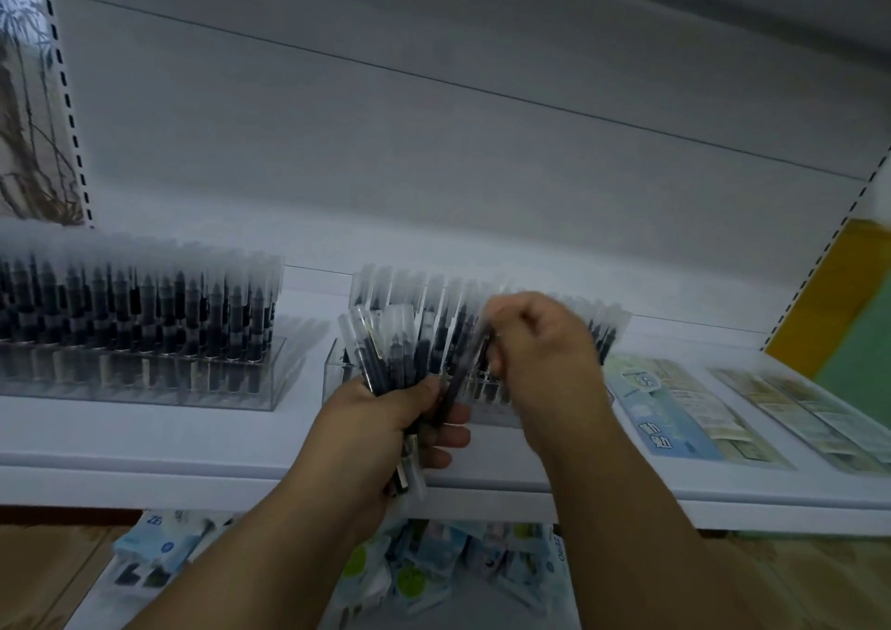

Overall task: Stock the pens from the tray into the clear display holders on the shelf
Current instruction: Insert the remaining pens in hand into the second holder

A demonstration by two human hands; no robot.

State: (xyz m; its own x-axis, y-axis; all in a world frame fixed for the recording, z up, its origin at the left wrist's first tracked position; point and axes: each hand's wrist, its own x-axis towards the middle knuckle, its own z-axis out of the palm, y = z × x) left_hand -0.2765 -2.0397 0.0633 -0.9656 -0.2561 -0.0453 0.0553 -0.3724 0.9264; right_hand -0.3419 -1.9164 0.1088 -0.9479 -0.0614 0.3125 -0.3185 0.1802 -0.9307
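**Hands sorting pens in front of the shelf holders**

Head view: The left hand (pixel 385 417) is curled tightly around a bundle of pens (pixel 385 349), gripping them near their lower half so the clear capped ends fan upward and the other ends poke out below the palm. The right hand (pixel 535 345) is just beside it, to the right and slightly higher, with its fingers bent inward and pinching a single pen (pixel 458 378) that slants down toward the left hand's fingertips. The right hand is motion-blurred, so the exact lie of its fingers is hard to make out.

Both hands are held in front of a clear display holder (pixel 337 369) standing on the white shelf (pixel 193 441). This holder is partly filled with upright dark pens with clear caps; the hands cover much of its front. To the left, well apart from it, a second clear holder (pixel 270 378) stands on the same shelf, packed with rows of upright pens of the same kind.

On the right part of the shelf lie flat printed packets (pixel 675 417), pale blue and cream, side by side. Below the shelf edge, a heap of blue and white packaged goods (pixel 434 567) shows on a lower level; whether it lies in a tray I cannot tell. At the left edge is a perforated shelf upright (pixel 67 99), and at the far right a yellow and green panel (pixel 853 301).
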